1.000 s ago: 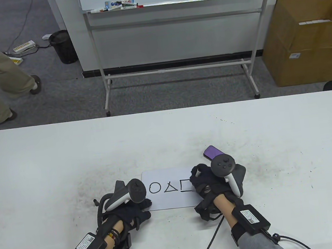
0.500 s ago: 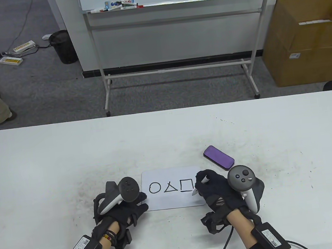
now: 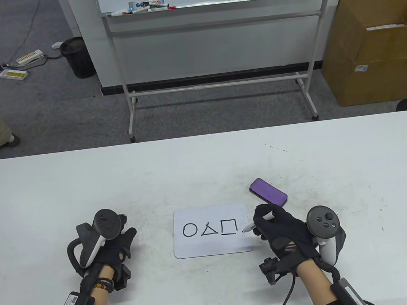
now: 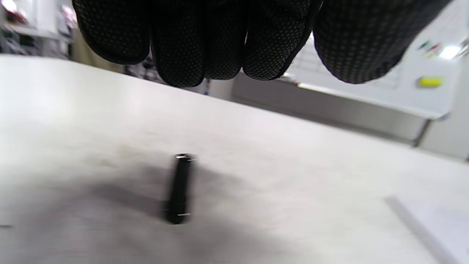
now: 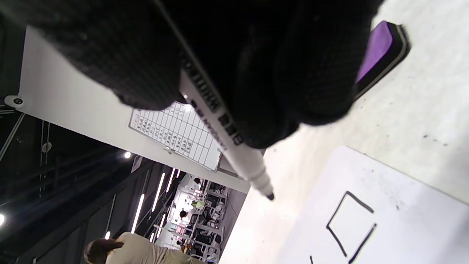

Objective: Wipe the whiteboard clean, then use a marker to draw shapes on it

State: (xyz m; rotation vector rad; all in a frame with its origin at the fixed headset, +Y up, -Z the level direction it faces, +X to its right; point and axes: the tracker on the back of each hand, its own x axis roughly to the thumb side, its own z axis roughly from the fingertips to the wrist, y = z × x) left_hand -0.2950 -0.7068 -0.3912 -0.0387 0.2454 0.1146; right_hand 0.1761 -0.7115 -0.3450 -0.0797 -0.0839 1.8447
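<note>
- My right hand [image 3: 282,229] pinches the marker [image 3: 260,220] between thumb and fingers, its dark tip just off the right edge of the small whiteboard [image 3: 211,231].
- The board lies flat on the worktop [image 3: 205,167], with a circle, a triangle and a square drawn in a row across it; the drawing looks done to me.
- My left hand [image 3: 113,243] hangs relaxed, fingers loose and holding nothing, at about 9 o'clock from the board and well apart from it.
- Below those fingers [image 4: 179,47] lies a black cap [image 4: 178,189], blurred. I judge capping is next: lift the cap with the left hand, keep the pen level, and push straight on so the tip never smears the glove.
- The purple eraser [image 3: 268,192] sits at 1 o'clock from the board; I should keep my sleeve clear of the fresh ink.
- The board is glossy, thin, round-cornered; the marker barrel is smooth white plastic with printed lettering; the worktop is matt and speckled with dark dust.
</note>
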